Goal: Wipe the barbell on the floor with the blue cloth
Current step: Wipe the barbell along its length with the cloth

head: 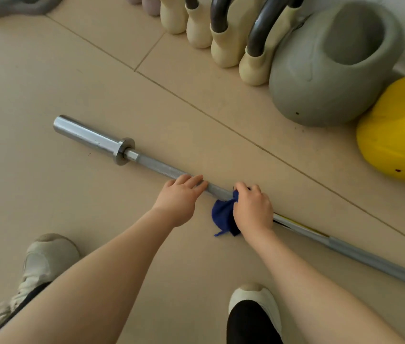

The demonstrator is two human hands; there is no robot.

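Observation:
A silver barbell [146, 163] lies on the beige floor, running from its thick sleeve at upper left down to the right edge. My left hand [180, 198] rests on the shaft with its fingers laid over it. Just to the right, my right hand [253, 209] grips the blue cloth [222, 216] bunched around the shaft. Part of the cloth hangs down onto the floor on the near side of the bar.
Several cream kettlebells [223, 48] with dark handles line the far wall, beside a big grey kettlebell [320, 78] and a yellow one [400, 135]. My two shoes [45, 259] stand near the bottom edge. A grey object [10, 6] lies top left.

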